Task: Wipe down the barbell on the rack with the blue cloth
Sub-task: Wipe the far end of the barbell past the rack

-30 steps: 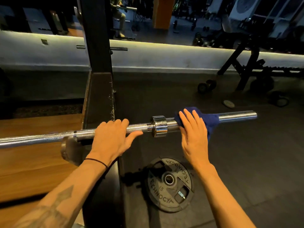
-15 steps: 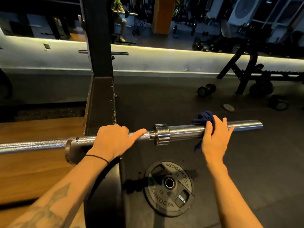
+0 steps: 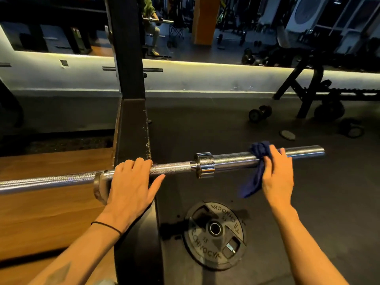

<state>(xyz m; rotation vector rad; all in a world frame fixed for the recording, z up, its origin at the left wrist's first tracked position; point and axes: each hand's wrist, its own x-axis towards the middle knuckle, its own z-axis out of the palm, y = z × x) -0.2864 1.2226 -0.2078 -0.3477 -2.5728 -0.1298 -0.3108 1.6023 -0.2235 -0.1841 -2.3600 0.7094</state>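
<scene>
Barbell (image 3: 230, 160): lies across the view, resting on the rack, its right end free above the floor. The knurled shaft runs left of a chrome collar; the smooth sleeve runs right of it to the open end.
Rack (image 3: 131, 128): a dark upright post, standing just behind the shaft, with a hook under the bar beside the left hand.
Cloth (image 3: 256, 171): dark blue, bunched over the top of the sleeve toward its outer end, with a loose tail hanging down in front of the bar.
Left hand (image 3: 131, 188): laid over the shaft just left of the collar, fingers curled over the far side, thumb stretched out along the near side; its grip is wrapped on the barbell. A thin black band sits on the wrist.
Right hand (image 3: 277, 177): on the sleeve, right of the collar, fingers curled over the bar and the cloth; its grip is closed on the cloth, pressing it against the metal.
Plate (image 3: 214, 235): a black weight disc flat on the floor, below the collar and between the two forearms.
Floor (image 3: 318, 202): dark rubber matting to the right, wooden boards to the left under the shaft.
Dumbbell (image 3: 260, 113): on the floor well behind the sleeve.
</scene>
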